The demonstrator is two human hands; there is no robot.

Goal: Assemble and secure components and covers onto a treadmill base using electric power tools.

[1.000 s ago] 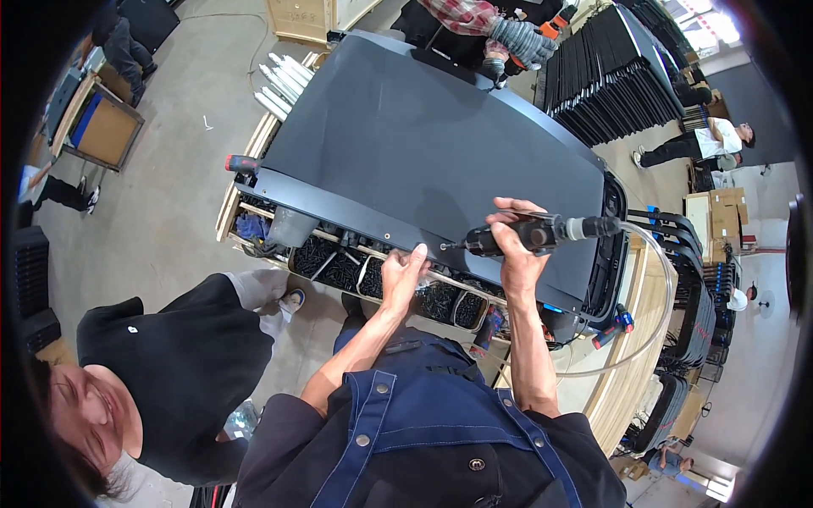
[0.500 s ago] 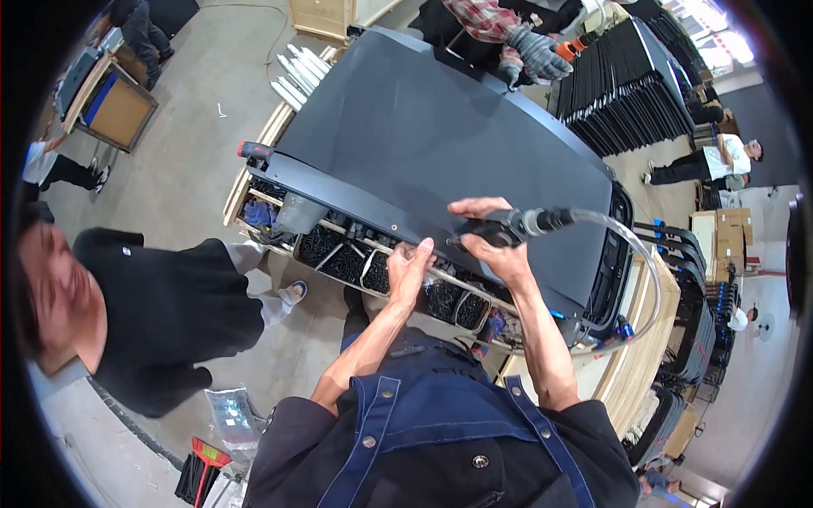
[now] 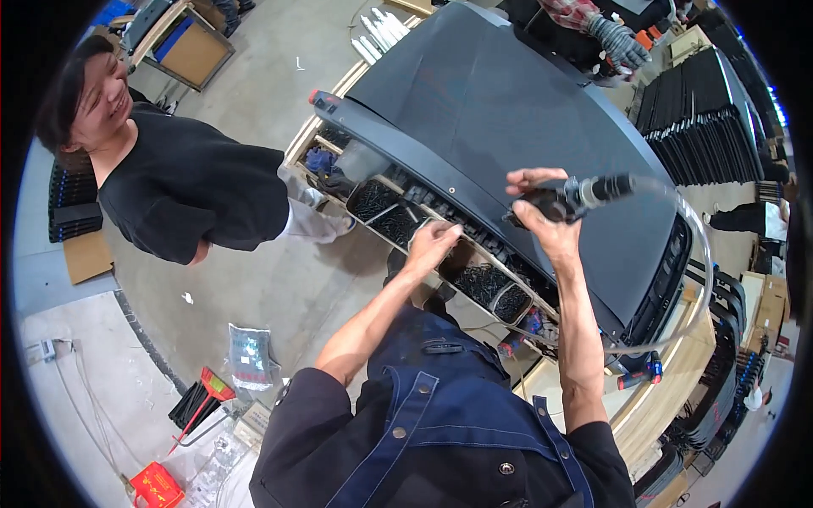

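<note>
The broad, dark grey panel (image 3: 500, 110) lies at a slant across a pale wooden bench (image 3: 699, 334), its matte face smooth and faintly creased, with a raised rim along the near side and a small brass-coloured round fitting (image 3: 452, 190) set in that rim. Along the near edge, trays (image 3: 373, 231) hold heaps of small black fasteners (image 3: 487, 284). White rods (image 3: 381, 32) lie at the far left corner. Around the bench is smooth grey concrete floor (image 3: 313, 292), with a tight stack of ribbed black panels (image 3: 699, 114) at the right and a red-headed broom (image 3: 218, 383) at the lower left. A person in a loose black shirt (image 3: 199, 182) stands to the left; across the panel is a co-worker's grey knit glove (image 3: 620, 42).

The right hand (image 3: 549, 224) is closed around a black driver (image 3: 555, 203) above the panel's near side; a clear, glossy hose (image 3: 707, 250) curves from it. The left hand (image 3: 434, 245) is half curled over the trays, thumb and forefinger close together; whether they pinch anything small, I cannot tell.
</note>
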